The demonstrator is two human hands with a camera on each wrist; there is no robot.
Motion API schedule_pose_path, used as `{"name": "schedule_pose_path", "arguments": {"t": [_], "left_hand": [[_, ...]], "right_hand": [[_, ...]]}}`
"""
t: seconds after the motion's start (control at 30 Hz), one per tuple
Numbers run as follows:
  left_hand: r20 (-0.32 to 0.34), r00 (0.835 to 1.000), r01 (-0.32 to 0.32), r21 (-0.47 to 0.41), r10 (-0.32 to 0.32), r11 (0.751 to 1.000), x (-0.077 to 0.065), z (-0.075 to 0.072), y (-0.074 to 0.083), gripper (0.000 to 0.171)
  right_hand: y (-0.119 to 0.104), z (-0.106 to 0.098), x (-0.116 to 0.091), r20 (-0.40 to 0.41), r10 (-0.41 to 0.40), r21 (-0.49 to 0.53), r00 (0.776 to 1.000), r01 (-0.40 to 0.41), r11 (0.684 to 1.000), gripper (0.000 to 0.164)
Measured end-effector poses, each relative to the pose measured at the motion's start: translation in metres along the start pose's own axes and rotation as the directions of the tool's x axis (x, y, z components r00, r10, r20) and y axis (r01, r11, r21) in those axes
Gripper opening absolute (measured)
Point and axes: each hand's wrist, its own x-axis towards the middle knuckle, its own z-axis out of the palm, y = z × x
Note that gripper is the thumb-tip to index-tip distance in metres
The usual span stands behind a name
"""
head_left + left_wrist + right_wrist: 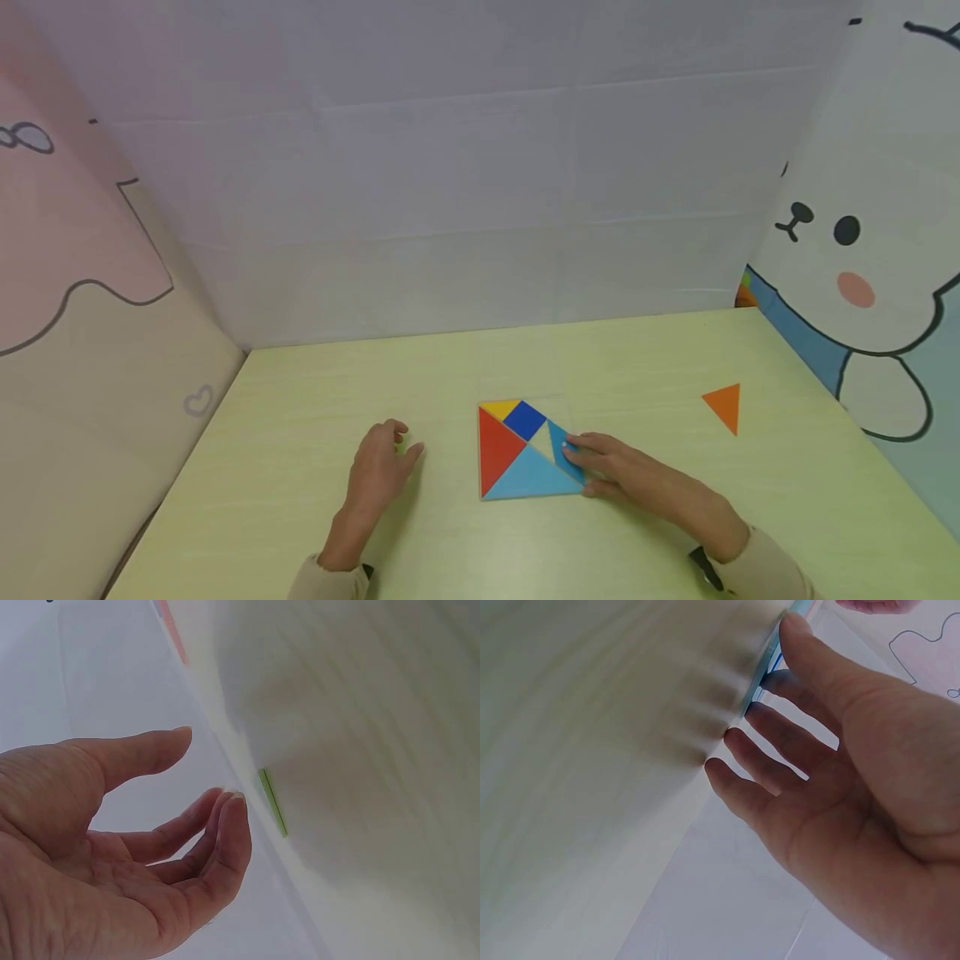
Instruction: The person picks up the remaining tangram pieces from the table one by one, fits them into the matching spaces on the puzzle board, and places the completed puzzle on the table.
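Observation:
A square tangram tray [558,407] lies in front of me in the head view. In it are a red triangle [498,450], a light blue triangle [531,477], a yellow piece [500,408] and a dark blue square [524,420]. My right hand [626,471] rests its fingertips on a blue tangram piece [558,443] at the tray's right side, the thumb by the lower right corner. Left of the tray, my left hand [382,467] hovers with fingers loosely bent, holding nothing. A thin green piece [273,802] lies on the table beyond its fingertips in the left wrist view.
An orange triangle [725,408] lies apart on the right of the pale table [450,550]. A white cloth backdrop [480,208] stands behind the table, with printed cartoon panels on the left and right.

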Motion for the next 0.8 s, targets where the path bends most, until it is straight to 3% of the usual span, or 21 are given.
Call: {"name": "schedule_pose_path", "arguments": {"t": [0.3,0.6,0.8], "left_hand": [[0.0,1.0,0.0,0.028,0.0,1.0,0.0,-0.003,-0.006,0.034],[0.033,0.996,0.075,0.068,-0.078,0.995,0.003,-0.01,-0.011,0.04],[0.048,0.994,0.093,0.049,-0.096,0.994,0.002,-0.011,-0.016,0.038]], "right_hand": [[0.002,0.001,-0.002,-0.026,-0.021,-0.026,0.999,0.02,0.999,0.051],[0.003,0.001,-0.002,-0.038,-0.041,-0.029,0.998,0.039,0.999,0.051],[0.003,0.003,0.0,-0.035,-0.043,-0.019,0.998,0.043,0.999,0.05]]}}
